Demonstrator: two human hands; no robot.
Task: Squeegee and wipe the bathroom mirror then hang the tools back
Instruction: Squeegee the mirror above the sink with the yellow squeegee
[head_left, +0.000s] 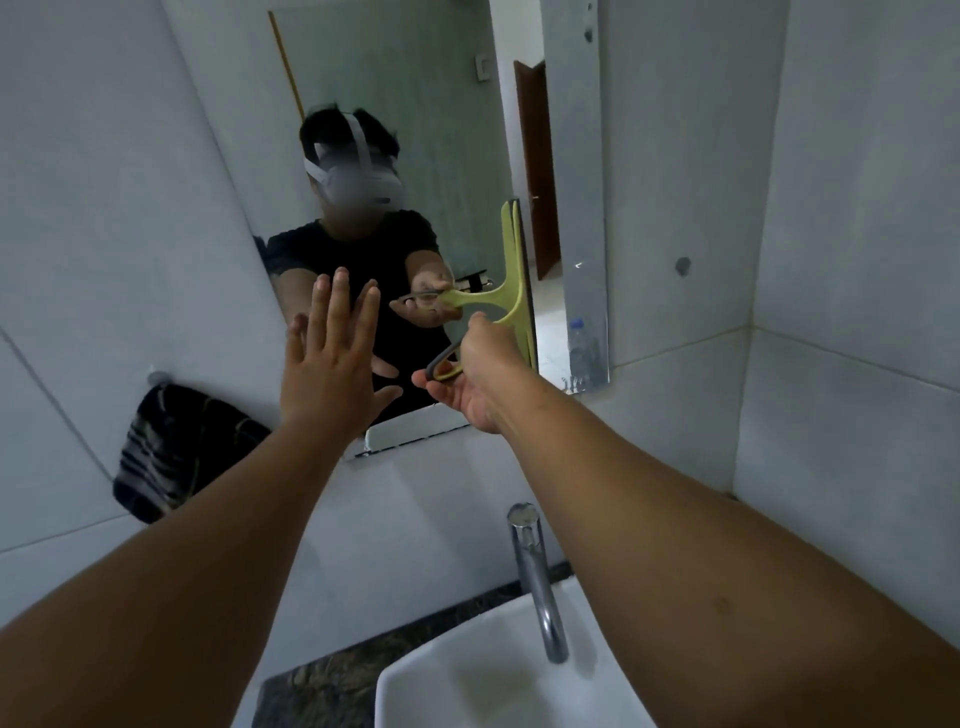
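Observation:
The bathroom mirror (447, 130) hangs on the tiled wall ahead, tilted in this view. My right hand (478, 374) grips the handle of a green squeegee (514, 280), whose blade stands upright against the glass near the mirror's right side. My left hand (332, 358) is flat and open, fingers spread, pressed on or just in front of the mirror's lower left part. A dark striped cloth (176, 447) hangs from a wall hook at the left, below the mirror.
A chrome tap (535, 577) rises over a white basin (498, 675) on a dark stone counter (322, 686) below my arms. Two small hooks or holes (683, 266) mark the wall right of the mirror. A person with a headset shows in the reflection.

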